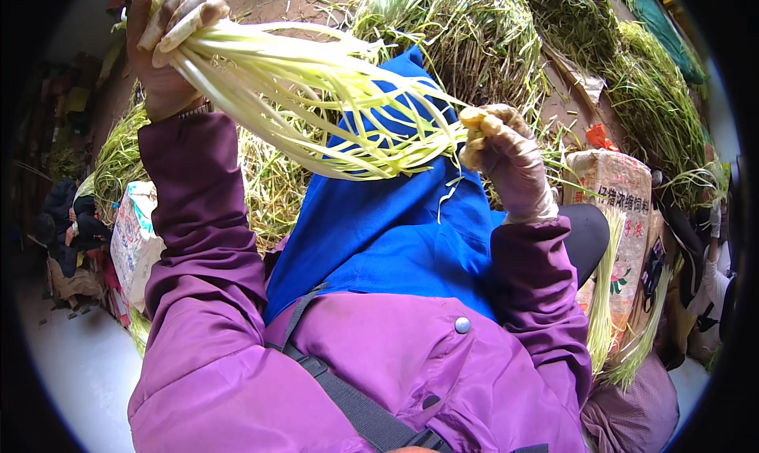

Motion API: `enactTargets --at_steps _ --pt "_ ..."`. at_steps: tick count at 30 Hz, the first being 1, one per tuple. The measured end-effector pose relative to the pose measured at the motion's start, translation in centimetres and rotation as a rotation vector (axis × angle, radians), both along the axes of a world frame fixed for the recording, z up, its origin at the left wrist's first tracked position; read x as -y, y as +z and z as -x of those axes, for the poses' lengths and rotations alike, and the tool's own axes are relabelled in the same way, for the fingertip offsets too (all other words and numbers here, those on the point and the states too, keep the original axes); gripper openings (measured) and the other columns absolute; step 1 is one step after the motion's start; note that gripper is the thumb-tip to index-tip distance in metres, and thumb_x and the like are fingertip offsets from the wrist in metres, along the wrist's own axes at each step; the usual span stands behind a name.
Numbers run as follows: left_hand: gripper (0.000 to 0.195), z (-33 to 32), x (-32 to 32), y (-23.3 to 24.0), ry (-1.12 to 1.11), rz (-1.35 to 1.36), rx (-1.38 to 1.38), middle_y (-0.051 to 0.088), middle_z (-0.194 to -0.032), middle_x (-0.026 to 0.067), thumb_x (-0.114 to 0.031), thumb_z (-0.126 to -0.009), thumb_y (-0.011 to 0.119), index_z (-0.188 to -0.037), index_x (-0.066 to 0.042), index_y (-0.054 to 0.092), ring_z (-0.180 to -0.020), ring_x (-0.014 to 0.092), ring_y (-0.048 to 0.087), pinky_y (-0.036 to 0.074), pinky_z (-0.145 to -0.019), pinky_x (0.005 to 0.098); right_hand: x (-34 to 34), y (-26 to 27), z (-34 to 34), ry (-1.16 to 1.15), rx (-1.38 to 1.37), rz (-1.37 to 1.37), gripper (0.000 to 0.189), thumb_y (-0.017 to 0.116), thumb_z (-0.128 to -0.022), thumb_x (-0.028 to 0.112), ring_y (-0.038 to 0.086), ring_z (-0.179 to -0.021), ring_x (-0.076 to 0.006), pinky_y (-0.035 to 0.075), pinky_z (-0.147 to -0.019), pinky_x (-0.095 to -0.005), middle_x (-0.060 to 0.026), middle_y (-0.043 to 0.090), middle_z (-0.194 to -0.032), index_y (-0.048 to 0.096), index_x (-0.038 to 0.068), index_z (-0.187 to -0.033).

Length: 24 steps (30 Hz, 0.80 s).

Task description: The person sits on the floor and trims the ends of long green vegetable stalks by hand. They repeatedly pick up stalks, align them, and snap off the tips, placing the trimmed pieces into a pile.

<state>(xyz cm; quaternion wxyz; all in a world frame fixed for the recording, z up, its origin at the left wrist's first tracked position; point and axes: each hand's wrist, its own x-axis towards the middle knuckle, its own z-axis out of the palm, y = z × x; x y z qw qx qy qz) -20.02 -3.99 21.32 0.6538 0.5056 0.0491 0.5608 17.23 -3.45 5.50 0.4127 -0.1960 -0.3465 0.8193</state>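
Note:
My left hand [178, 44] is raised at the upper left, its fingers closed around a bundle of pale yellow-green leafy stalks [308, 91], which look like blanched chives. From that grip the long leaves fan out and sag to the right, above the blue apron [385, 239] over my lap. In a thin, whitish, stained glove, my right hand [510, 156] pinches the leaf tips at the bundle's far end. A few thin strands hang loose beside its fingers. Parts of the tips are hidden behind the gloved fingers.
Green leaf heaps [474, 44] lie ahead, with another long heap [652, 97] to the right. A printed woven sack [616, 180] stands at my right, with pale stalk bundles [603, 299] against it. At left are a white sack [136, 239] and a person [89, 222]; another person [714, 281] is far right.

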Motion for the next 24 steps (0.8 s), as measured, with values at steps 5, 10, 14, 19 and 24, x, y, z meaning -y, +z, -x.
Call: enactTargets --at_steps 5,10,14,19,24 --pt "0.037 -3.8 -1.6 3.1 0.192 -0.194 0.129 0.046 -0.064 -0.0023 -0.021 -0.098 0.047 -0.126 0.002 0.044 -0.055 0.006 0.052 0.05 -0.062 0.0287 -1.6 -0.8 -4.9 -0.353 -0.068 0.153 0.032 0.056 -0.094 0.026 0.06 -0.066 -0.0136 0.05 -0.062 -0.0302 -0.0099 0.067 -0.094 0.06 -0.002 -0.108" --pt "0.016 -7.6 -2.9 5.3 0.431 -0.215 -0.061 0.048 -0.066 -0.0045 -0.022 -0.097 0.05 -0.097 -0.006 0.048 -0.058 0.008 0.052 0.046 -0.069 0.0228 -1.9 -2.5 -10.2 -0.419 0.653 -0.195 0.037 0.058 -0.093 0.035 0.063 -0.069 -0.0138 0.048 -0.067 -0.0236 -0.0083 0.069 -0.088 0.066 0.0 -0.1" --pt "0.018 -8.1 -4.2 4.0 0.152 -0.195 0.035 0.043 -0.066 -0.0068 -0.026 -0.098 0.046 -0.097 -0.008 0.048 -0.057 0.005 0.049 0.04 -0.075 0.0246 -1.7 -4.8 -12.6 -0.518 0.939 -0.171 0.019 0.063 -0.09 0.02 0.059 -0.063 -0.0077 0.044 -0.057 -0.0207 -0.0016 0.067 -0.08 0.067 0.006 -0.102" --pt "0.031 -5.8 -4.2 -2.3 -0.153 0.008 0.148 0.038 -0.055 -0.0083 -0.03 -0.101 0.038 -0.111 -0.004 0.049 -0.046 0.004 0.042 0.037 -0.077 0.0272 -0.5 -5.7 -14.8 -0.426 1.146 -0.065 0.022 0.062 -0.089 0.024 0.055 -0.053 -0.0083 0.042 -0.046 -0.0216 -0.0004 0.064 -0.072 0.066 0.006 -0.101" --pt "0.04 -0.5 -0.3 -6.6 -0.051 0.191 0.06 0.037 -0.046 -0.0107 -0.024 -0.103 0.035 -0.132 0.003 0.041 -0.04 0.004 0.041 0.043 -0.076 0.0262 -0.2 -4.7 -14.4 -0.378 1.351 -0.195 0.024 0.06 -0.09 0.027 0.057 -0.056 -0.0091 0.045 -0.048 -0.0233 -0.002 0.065 -0.075 0.066 0.007 -0.101"
